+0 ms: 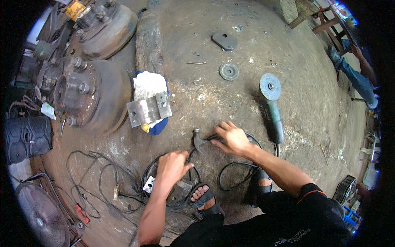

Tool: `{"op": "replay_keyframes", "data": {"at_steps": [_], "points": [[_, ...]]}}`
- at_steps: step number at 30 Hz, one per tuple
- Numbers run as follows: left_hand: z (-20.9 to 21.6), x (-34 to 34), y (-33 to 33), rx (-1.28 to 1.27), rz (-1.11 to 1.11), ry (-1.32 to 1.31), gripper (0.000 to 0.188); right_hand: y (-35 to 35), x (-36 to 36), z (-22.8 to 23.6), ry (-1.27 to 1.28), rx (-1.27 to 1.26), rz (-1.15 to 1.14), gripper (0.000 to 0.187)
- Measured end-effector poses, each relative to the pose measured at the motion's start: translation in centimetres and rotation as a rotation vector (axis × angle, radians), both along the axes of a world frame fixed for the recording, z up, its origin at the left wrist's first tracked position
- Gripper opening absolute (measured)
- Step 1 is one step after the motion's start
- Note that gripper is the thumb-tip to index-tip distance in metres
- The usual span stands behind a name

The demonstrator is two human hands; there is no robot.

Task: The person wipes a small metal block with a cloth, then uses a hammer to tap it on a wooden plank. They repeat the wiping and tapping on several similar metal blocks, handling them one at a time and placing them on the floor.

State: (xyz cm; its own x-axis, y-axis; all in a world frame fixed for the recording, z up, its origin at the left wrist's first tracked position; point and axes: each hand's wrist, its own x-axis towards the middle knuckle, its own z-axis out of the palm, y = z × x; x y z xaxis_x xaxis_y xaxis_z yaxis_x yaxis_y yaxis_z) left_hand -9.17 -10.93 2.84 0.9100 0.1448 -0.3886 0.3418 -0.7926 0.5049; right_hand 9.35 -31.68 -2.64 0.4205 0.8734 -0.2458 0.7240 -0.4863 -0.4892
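My right hand (232,138) is closed, with its fingers curled round the dark handle of a claw hammer (198,142). The hammer's head points away from the hand, low over the floor. Left of it, my left hand (173,165) hovers above a coiled black cable (145,175), thumb apart from the fingers and nothing visible in it. Beneath that forearm, a metal block with holes (148,184) is partly covered. Ahead, a machined steel bracket with a curved middle (149,110) rests on a white and blue cloth bundle (150,84).
An angle grinder (273,111) lies at the right, disc upward. Beyond are a worn grinding disc (228,71) and a dark metal plate (224,41). Large rusty drums (109,94) stand left; a fan (43,216) is at lower left. Another person's leg (356,80) shows far right.
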Motion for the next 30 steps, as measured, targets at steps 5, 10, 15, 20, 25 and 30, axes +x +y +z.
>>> {"op": "replay_keyframes", "data": {"at_steps": [5, 10, 15, 20, 25, 30], "points": [[3.3, 2.9, 3.7, 0.233, 0.360, -0.463, 0.058, 12.2, 2.2, -2.2, 0.184, 0.177, -0.223, 0.037], [4.8, 6.3, 8.8, 0.510, 0.195, -0.227, 0.093, 18.0, 2.1, -4.3, 0.083, 0.206, -0.237, 0.028], [4.6, 5.3, 8.9, 0.379, 0.270, -0.289, 0.088, 13.8, 2.8, -0.9, 0.694, 0.098, -0.415, 0.026], [3.9, 3.3, 7.2, 0.103, 0.435, -0.443, 0.076, 7.4, 0.3, 4.9, 1.350, 0.386, -0.399, 0.037], [4.2, 4.6, 8.5, 0.396, 0.215, -0.311, 0.094, 5.9, -1.3, 8.7, 1.368, 0.391, -0.280, 0.038], [5.3, 5.2, 7.9, 0.100, 0.277, -0.417, 0.076, 5.7, -2.1, 10.2, 1.364, 0.439, -0.239, 0.037]]}}
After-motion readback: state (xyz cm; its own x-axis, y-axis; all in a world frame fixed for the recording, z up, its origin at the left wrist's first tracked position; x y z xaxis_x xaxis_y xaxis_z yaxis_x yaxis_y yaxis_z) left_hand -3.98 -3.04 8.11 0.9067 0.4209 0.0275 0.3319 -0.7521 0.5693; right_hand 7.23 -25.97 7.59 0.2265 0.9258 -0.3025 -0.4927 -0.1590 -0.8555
